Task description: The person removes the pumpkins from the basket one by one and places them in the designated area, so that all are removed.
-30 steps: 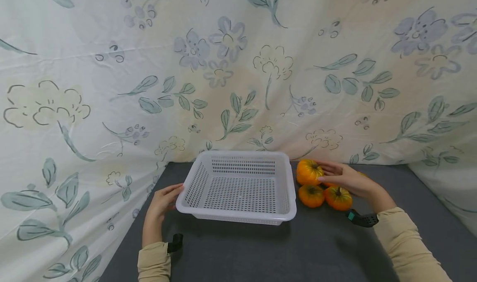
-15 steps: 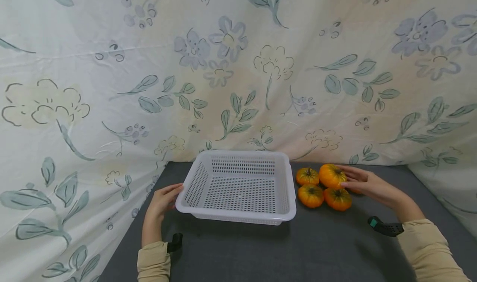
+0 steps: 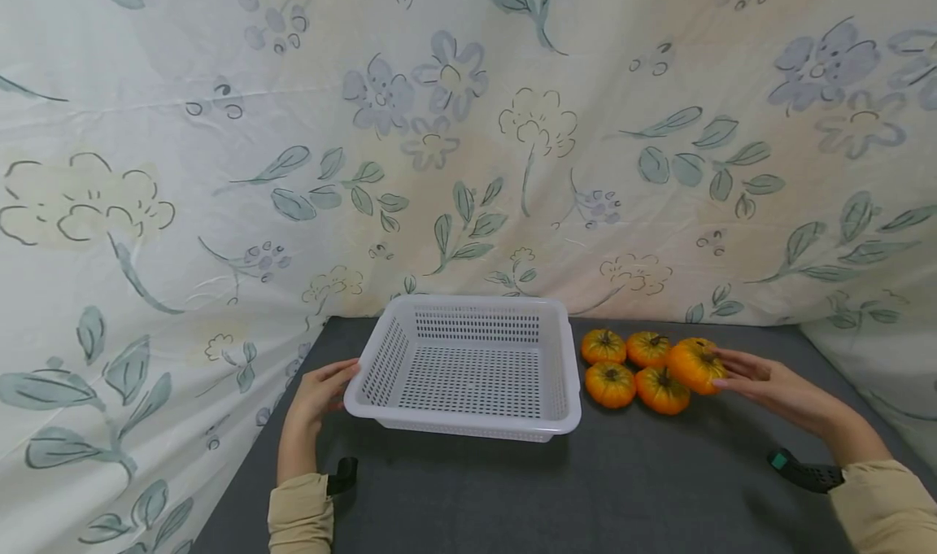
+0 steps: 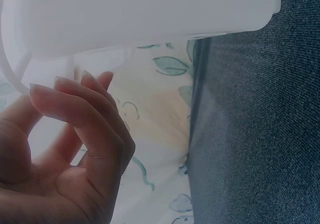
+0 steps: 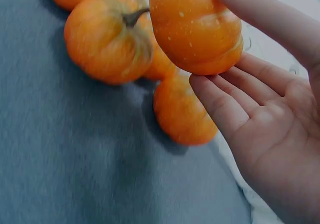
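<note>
At the left side of a white plastic basket [image 3: 468,424], my left hand [image 3: 316,399] holds the rim with its fingertips. The left wrist view has the curled fingers [image 4: 95,119] at the basket's pale edge. My right hand [image 3: 779,391] grips a small orange pumpkin [image 3: 695,365] between thumb and fingers, raised over the right end of a pumpkin group. Several more pumpkins [image 3: 611,385] sit close together on the dark table, just right of the basket. In the right wrist view, the held pumpkin [image 5: 195,29] partly covers others, one lower pumpkin [image 5: 185,112] showing beneath it.
The dark tabletop [image 3: 512,497] stretches in front of the basket and pumpkins. A flowered cloth [image 3: 468,172] hangs along the back and both sides. The basket's slotted floor [image 3: 472,381] shows bare.
My right hand has moved rightward and toward me, with a pumpkin in its grip at each moment, from beside the basket to the group's right end. The left hand and basket stay put.
</note>
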`<state>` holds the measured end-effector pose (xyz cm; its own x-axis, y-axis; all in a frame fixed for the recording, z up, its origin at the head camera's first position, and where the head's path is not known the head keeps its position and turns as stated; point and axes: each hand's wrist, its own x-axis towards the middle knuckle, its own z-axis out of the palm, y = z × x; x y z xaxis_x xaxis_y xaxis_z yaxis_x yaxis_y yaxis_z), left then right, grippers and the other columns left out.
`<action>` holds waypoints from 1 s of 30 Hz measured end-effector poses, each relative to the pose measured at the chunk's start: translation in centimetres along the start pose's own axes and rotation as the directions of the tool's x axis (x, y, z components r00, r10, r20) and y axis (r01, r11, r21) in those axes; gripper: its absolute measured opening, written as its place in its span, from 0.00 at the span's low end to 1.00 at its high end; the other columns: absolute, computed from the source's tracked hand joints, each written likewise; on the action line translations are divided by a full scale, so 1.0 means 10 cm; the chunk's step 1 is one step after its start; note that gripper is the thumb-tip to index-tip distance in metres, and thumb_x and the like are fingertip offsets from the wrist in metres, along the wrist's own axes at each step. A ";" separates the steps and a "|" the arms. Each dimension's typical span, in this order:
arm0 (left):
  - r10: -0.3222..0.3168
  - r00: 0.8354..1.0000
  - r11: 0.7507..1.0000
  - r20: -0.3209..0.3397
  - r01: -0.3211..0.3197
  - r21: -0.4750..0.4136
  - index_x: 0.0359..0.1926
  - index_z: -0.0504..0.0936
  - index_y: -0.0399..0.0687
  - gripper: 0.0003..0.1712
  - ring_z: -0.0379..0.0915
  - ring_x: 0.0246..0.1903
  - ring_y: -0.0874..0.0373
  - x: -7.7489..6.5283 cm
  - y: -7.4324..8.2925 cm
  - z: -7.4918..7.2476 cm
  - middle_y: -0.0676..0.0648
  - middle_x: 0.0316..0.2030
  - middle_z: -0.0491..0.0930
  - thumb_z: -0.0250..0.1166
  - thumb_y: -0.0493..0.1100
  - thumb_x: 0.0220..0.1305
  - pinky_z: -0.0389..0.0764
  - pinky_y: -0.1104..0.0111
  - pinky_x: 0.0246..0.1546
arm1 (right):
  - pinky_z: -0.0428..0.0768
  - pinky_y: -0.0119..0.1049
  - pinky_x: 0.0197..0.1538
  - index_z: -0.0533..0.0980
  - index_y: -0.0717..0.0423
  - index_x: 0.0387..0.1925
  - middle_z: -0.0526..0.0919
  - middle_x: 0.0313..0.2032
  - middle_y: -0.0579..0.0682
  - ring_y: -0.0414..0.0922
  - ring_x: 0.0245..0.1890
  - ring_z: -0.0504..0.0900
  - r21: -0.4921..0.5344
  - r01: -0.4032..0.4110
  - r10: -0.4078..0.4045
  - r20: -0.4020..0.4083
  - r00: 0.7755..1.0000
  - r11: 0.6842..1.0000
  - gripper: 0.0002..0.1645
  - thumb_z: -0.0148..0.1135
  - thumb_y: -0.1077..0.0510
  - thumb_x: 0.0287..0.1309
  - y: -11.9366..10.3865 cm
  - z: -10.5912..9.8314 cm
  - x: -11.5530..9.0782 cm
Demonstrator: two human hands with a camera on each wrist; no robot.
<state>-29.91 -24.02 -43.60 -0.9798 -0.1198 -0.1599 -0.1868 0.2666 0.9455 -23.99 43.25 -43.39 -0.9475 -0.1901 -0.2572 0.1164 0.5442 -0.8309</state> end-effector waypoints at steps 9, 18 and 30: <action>-0.003 1.000 1.000 0.006 0.003 -0.002 0.64 0.74 0.40 0.33 0.79 0.33 0.65 0.00 0.00 0.01 0.55 0.41 0.84 0.65 0.55 0.64 0.79 0.68 0.34 | 0.57 0.73 0.62 0.31 0.67 0.75 0.32 0.72 0.75 0.76 0.71 0.36 -0.016 -0.134 0.134 0.038 0.990 0.991 0.55 0.52 0.43 0.69 0.34 -0.07 -0.08; -0.003 1.000 1.000 0.000 0.003 0.008 0.63 0.75 0.40 0.34 0.79 0.33 0.65 0.00 -0.01 0.01 0.54 0.42 0.83 0.65 0.56 0.64 0.79 0.68 0.34 | 0.58 0.71 0.62 0.33 0.67 0.75 0.35 0.71 0.78 0.76 0.70 0.39 -0.052 -0.208 0.208 0.002 0.978 0.977 0.57 0.51 0.37 0.68 0.49 -0.08 -0.09; 0.010 1.000 1.000 -0.002 -0.010 0.022 0.63 0.75 0.39 0.33 0.81 0.34 0.64 -0.03 0.01 0.00 0.50 0.44 0.84 0.65 0.55 0.64 0.81 0.67 0.34 | 0.60 0.70 0.60 0.37 0.67 0.75 0.39 0.71 0.78 0.77 0.69 0.44 -0.092 -0.215 0.209 -0.068 0.976 0.972 0.59 0.55 0.35 0.65 0.43 -0.01 -0.09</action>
<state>-29.62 -23.93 -43.51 -0.9815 -0.1193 -0.1496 -0.1785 0.2890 0.9406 -22.63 45.87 -46.67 -0.9200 -0.0163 -0.3915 0.2896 0.6448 -0.7073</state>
